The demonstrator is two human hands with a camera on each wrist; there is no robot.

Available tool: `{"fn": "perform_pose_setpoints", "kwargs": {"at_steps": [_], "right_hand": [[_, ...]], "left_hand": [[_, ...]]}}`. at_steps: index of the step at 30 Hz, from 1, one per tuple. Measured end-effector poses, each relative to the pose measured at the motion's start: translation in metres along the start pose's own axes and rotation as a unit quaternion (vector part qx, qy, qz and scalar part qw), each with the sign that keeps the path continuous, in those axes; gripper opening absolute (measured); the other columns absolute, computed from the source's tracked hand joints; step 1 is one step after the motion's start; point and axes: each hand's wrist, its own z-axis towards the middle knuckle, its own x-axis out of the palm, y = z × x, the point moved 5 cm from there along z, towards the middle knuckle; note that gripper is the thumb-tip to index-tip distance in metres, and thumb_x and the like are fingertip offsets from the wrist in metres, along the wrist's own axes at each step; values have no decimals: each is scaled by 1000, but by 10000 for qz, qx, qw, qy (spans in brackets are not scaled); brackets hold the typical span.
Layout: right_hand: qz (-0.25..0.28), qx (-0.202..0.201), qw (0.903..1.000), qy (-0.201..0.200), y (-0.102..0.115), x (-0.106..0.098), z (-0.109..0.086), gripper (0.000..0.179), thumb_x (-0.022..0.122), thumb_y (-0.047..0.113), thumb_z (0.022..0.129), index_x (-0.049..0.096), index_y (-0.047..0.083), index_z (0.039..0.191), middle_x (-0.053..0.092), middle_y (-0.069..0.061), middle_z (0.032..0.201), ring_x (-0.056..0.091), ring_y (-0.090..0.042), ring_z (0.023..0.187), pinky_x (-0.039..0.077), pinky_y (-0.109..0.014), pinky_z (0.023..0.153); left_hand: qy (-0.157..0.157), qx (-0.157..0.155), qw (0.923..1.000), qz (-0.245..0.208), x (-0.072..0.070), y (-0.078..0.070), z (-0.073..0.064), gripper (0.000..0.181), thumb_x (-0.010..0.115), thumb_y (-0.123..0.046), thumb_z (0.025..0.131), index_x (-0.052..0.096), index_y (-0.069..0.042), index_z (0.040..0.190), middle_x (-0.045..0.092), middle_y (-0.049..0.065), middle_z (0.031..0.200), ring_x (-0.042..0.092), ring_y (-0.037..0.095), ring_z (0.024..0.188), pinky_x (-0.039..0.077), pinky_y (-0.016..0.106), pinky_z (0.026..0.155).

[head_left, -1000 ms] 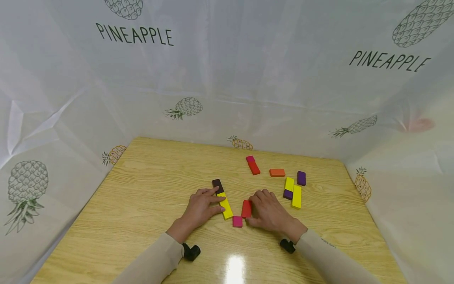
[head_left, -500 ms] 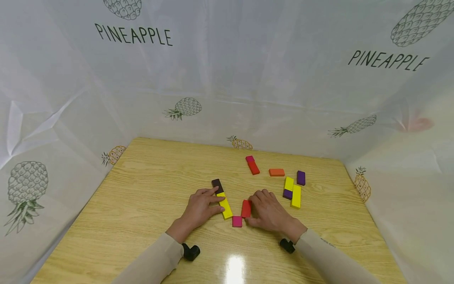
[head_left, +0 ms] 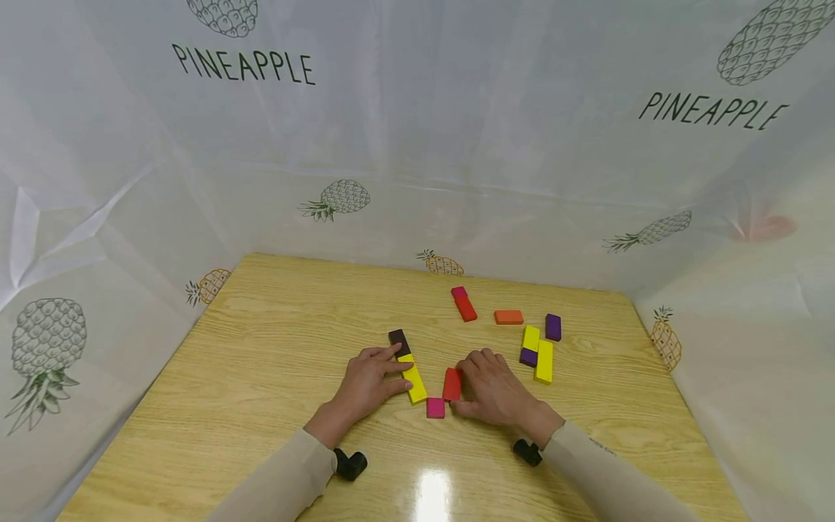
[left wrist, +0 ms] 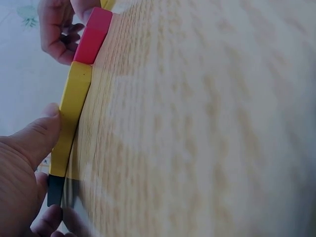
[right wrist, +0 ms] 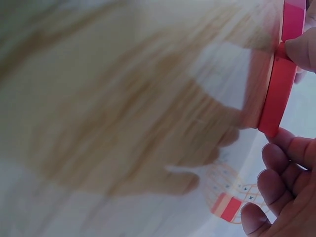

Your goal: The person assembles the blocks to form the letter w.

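Note:
Wooden-looking coloured blocks lie on the table. My left hand (head_left: 368, 380) rests its spread fingers along a dark block (head_left: 399, 337) and a yellow block (head_left: 417, 392) set end to end. In the left wrist view, the thumb touches the side of the yellow block (left wrist: 74, 94) and a fingertip is at the tip of the dark block (left wrist: 55, 190). A pink block (head_left: 435, 408) sits at the near end of the yellow one. My right hand (head_left: 492, 388) pinches a red block (head_left: 451, 385) by its ends, thumb beside the pink block (right wrist: 294, 19), finger at the far end.
Farther back lie a red block (head_left: 466, 309) against a small pink one, an orange block (head_left: 509, 317) and a purple block (head_left: 553, 327). Right of my right hand are a long yellow block (head_left: 544, 362) and a shorter yellow-and-purple pair. A pineapple-printed sheet (head_left: 417, 145) surrounds the table.

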Motion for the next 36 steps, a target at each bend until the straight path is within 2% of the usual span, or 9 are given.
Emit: {"fn": "perform_pose_setpoints", "kwargs": {"at_steps": [26,36], "right_hand": [[13,32,10000,-7,-2,2,0,62,79,55,87,67,6,123,63,-6,116,53,-24,102,47,-42,88],[308,127,9994,35,-1,-1,1,62,76,57,89,67,9,126,64,-5,117,53,-24,106,48,-44,93]], "left_hand": [[-22,-2,10000,-53,-2,-3,-1,38,77,-41,96,77,-27,131,53,2,161,47,38,144,38,64,108],[-42,-8,10000,-40,-1,-1,-1,38,79,-40,95,78,-27,130,53,3,160,47,37,144,37,64,109]]}}
